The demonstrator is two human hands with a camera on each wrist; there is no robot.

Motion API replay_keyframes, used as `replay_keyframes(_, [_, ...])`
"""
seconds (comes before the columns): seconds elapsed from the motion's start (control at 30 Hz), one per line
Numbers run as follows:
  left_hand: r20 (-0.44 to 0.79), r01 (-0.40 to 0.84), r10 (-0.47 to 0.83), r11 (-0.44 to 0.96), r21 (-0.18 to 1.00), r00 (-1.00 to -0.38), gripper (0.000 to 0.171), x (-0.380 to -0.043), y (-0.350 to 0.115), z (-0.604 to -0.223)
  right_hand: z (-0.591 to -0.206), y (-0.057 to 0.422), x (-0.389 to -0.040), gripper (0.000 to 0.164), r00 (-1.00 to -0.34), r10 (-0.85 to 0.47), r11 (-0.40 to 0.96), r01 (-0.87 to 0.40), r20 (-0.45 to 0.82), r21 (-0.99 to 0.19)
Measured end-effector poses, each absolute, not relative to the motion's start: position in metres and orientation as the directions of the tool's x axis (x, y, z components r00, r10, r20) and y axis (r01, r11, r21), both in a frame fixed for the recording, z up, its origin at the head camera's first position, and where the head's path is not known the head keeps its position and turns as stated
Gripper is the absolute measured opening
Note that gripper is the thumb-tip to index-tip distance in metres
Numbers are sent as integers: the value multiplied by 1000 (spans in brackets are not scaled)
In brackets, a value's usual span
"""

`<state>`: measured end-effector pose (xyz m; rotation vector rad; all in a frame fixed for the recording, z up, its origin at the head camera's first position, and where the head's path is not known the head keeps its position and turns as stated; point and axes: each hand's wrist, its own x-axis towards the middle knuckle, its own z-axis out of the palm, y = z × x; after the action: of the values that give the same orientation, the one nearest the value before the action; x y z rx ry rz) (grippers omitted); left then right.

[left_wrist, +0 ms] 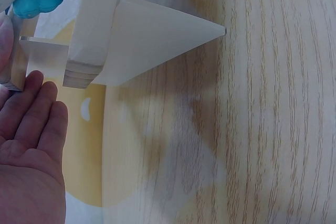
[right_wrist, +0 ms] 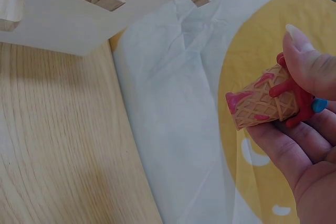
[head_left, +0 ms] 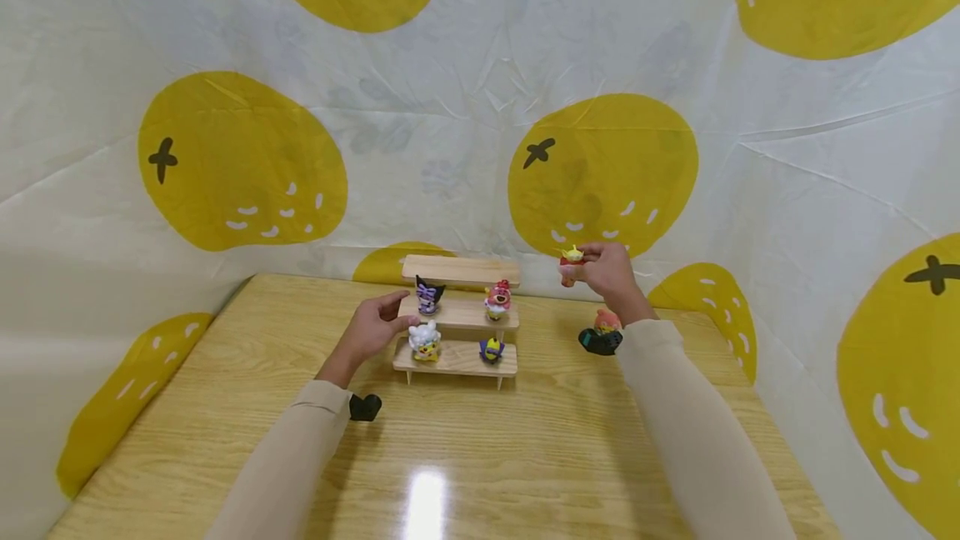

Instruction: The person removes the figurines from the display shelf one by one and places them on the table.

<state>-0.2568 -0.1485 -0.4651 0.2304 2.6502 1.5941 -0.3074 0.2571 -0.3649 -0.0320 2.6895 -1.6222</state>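
In the head view, the wooden tiered stand [head_left: 459, 366] is standing on the counter [head_left: 450, 432] and carrying four figures; a purple-and-black figure [head_left: 428, 297] and a red-and-pink figure [head_left: 497, 302] are sharing the middle tier, while a white figure [head_left: 425, 342] and a purple-and-yellow figure [head_left: 492, 350] are occupying the lowest one; those four are looking done, so the arranging is seeming well past its start; the antennaed figure [head_left: 572, 258] is being held in the air, right of the stand and apart from it, in the pinching right grip [head_left: 611, 273]; it is probably waiting to be placed, and an orange figure [head_left: 607, 321], partly hidden low on the right, may be remaining too; the left grip [head_left: 367, 330] is reaching to the stand's left end, beside the white figure.

In the left wrist view, the left grip is lying loosely extended, holding no figure; its fingertips are meeting or nearly meeting a tier's end, though firm contact is hard to tell.

In the right wrist view, the thumb and fingers are clasping the antennaed figure's red upper part; its tan waffle cone [right_wrist: 260, 98] is pointing outward, tilted, showing pink drips and a small blue detail near the fingers.
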Motion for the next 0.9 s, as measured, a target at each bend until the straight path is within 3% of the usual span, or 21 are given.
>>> replay_keyframes(0.9, [63,126,151,455,882,-987,68,-256,-148,-466,-372,268,-300,64,-1000,-12,454,3,-10,-891])
